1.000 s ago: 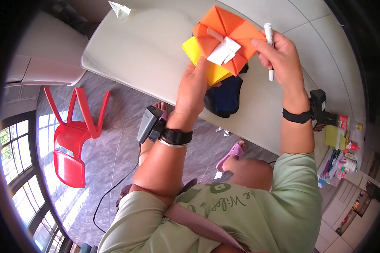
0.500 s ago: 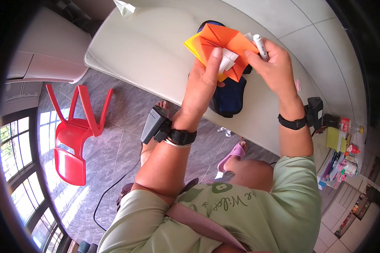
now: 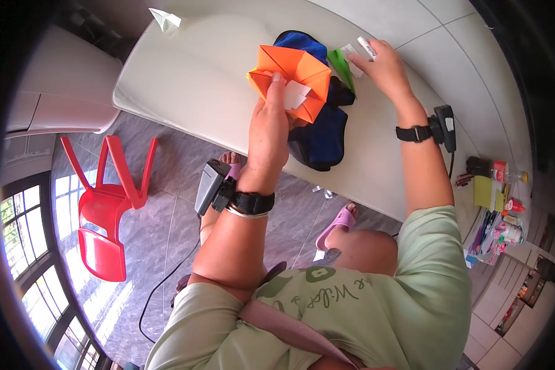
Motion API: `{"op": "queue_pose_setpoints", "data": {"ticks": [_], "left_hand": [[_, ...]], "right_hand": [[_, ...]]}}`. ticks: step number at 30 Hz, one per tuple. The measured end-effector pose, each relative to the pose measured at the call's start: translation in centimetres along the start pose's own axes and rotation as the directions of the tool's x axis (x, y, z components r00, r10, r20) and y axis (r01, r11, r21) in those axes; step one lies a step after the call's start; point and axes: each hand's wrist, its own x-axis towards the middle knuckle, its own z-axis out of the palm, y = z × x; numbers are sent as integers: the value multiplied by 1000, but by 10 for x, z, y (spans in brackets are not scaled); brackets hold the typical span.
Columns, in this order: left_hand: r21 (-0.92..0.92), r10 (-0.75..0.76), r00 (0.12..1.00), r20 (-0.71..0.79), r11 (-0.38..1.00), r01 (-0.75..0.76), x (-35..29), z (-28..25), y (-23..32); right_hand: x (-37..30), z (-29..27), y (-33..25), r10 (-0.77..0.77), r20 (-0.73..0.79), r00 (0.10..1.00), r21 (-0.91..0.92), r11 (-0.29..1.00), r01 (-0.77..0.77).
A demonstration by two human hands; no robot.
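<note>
Hovering over the pale table (image 3: 197,80), the orange origami piece (image 3: 303,68) has its pleated face up, a white paper insert (image 3: 297,94) at its middle. The left hand (image 3: 270,132) clasps its near side, thumb laid across the front, other fingers beneath. To its right, the right hand (image 3: 385,66) is partly curled, gripping a white marker (image 3: 366,47); its fingertips meet a white paper slip (image 3: 348,52) beside green folded paper (image 3: 340,65), though whether they pinch the slip cannot be told. Blue, black-edged fabric (image 3: 327,139) lies underneath. Farther out are a white paper plane (image 3: 165,21) at the table's far-left corner, a red plastic chair (image 3: 108,206) on the floor and a pink slipper (image 3: 335,228).
</note>
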Motion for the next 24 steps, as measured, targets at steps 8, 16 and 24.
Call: {"op": "queue_pose_setpoints", "data": {"ticks": [8, 16, 24], "left_hand": [[-6, -1, 1000, 13, 1000, 2, 2, 0, 2], [1, 88, 995, 51, 996, -88, 2, 3, -4], [15, 27, 997, 67, 999, -28, 0, -3, -1]], "right_hand": [[21, 10, 8, 30, 234, 972, 43, 998, -41], [11, -10, 18, -171, 342, 924, 100, 984, 146], [-16, -17, 3, -321, 268, 909, -7, 942, 335]]}}
